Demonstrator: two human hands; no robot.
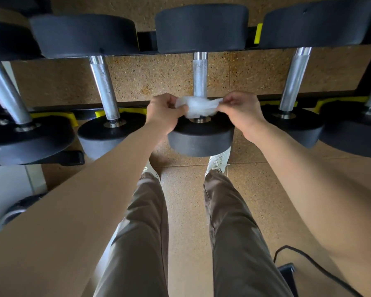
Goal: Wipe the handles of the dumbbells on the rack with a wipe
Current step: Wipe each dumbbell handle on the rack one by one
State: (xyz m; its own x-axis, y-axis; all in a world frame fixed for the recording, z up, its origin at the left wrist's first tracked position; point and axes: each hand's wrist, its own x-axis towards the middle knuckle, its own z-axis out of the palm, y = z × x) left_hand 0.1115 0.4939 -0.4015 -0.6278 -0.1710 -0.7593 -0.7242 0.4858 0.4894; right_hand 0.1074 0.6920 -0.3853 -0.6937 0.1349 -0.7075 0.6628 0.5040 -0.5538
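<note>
A white wipe (198, 107) is wrapped around the near end of the middle dumbbell's knurled chrome handle (200, 75). My left hand (164, 112) pinches the wipe's left end and my right hand (241, 111) pinches its right end. Just below the wipe sits the near black head (201, 138) of that dumbbell, which rests on the black rack (146, 40). Further dumbbells lie on the rack to either side, one handle (104, 86) to the left and another handle (295, 79) to the right.
Yellow saddles (258, 36) mark the rack's cradles. My legs and white shoes (217, 161) stand on the speckled brown floor below the rack. A black cable (315, 264) and a dark object lie on the floor at the lower right. A white wall is at the left.
</note>
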